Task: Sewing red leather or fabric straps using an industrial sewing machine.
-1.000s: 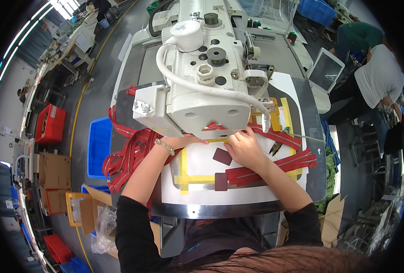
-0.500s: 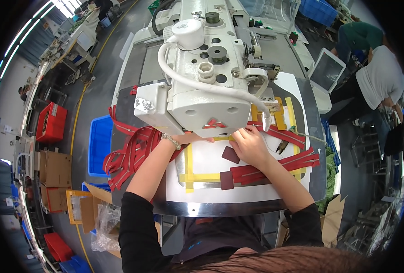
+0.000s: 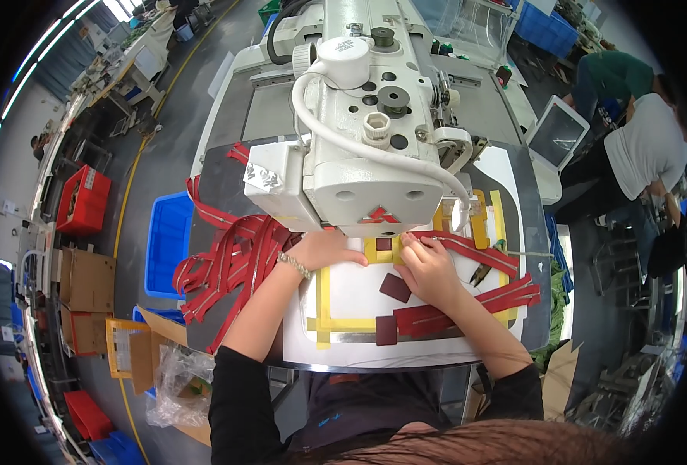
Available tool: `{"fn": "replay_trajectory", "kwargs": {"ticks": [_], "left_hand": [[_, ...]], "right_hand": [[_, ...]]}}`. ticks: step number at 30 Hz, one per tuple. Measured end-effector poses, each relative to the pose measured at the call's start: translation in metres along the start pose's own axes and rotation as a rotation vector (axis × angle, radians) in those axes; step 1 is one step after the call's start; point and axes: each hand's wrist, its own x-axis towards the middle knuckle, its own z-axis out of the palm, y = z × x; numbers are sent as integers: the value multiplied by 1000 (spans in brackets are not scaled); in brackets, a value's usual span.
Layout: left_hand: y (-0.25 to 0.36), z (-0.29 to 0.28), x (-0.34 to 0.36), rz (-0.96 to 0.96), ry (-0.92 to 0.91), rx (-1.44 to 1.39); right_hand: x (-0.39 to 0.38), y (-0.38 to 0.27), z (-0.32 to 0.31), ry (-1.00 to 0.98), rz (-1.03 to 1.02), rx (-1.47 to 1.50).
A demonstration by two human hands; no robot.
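Beneath the head of a white sewing machine (image 3: pixel 370 182), a small yellow frame (image 3: pixel 370 252) with a dark red patch (image 3: pixel 384 243) in its window lies between my hands. My left hand (image 3: pixel 324 252) rests at its left, thumb stretched out to its edge; the other fingertips are partly hidden by the machine. My right hand (image 3: pixel 430 271) is closed at the frame's right side, fingers curled on the end of a red zipper (image 3: pixel 475 249). Below that hand lie another red zipper (image 3: pixel 491 298) and two loose dark red square patches, an upper one (image 3: pixel 395 287) and a lower one (image 3: pixel 387 331).
A heap of red zippers (image 3: pixel 231 260) covers the table's left. Thread snips (image 3: pixel 480 274) lie right of my right hand. Yellow tape (image 3: pixel 343 324) borders the white sheet (image 3: pixel 336 298). A blue bin (image 3: pixel 168 244) stands left, a screen (image 3: pixel 558 133) right, with people bending beyond.
My view has shifted, and the machine head now appears further right. The small yellow frame and its patch now show between my hands. My left thumb has come down to the frame's edge.
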Motion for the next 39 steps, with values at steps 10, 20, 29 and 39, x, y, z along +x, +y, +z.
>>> {"fn": "replay_trajectory", "kwargs": {"ticks": [10,20,29,39], "left_hand": [[8,26,-23,45,210,482],[24,31,-19,102,380,547],[26,30,-24,-66,258,572],[27,30,-26,171,391,398]], "right_hand": [[9,11,-12,-113,-84,-58],[45,76,4,118,242,-145],[31,19,-14,-175,250,-208],[32,15,2,-51,456,398]]}}
